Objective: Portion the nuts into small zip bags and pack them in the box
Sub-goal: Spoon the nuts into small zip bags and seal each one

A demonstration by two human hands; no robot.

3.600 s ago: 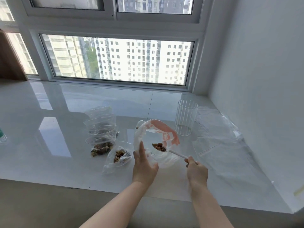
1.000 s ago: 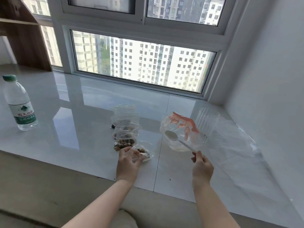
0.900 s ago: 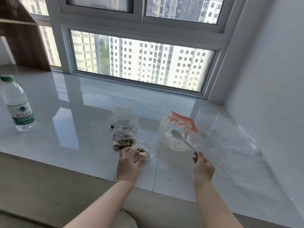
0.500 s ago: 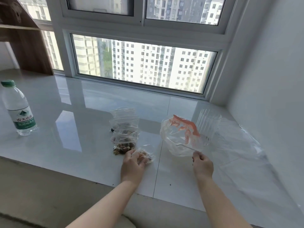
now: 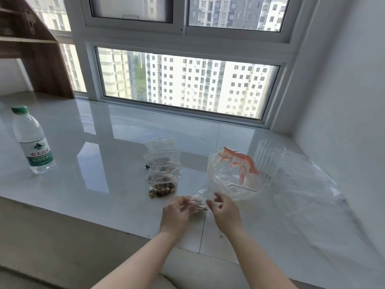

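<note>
So both hands are on one small zip bag of nuts point(image 5: 196, 206) at the sill's near edge: left hand point(image 5: 176, 213) pinches it, right hand point(image 5: 224, 211) fingers curl at its top. Filled bags point(image 5: 162, 184) sit just behind.

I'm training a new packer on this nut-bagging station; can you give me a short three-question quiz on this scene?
1. True or false: the left hand holds the small zip bag.
2. What stands far left on the counter?
A. water bottle
B. kettle
C. mug
3. Fill in: behind the big bag with the orange print stands a clear ribbed ___.

Key: 1 true. 2 A. 3 cup.
</note>
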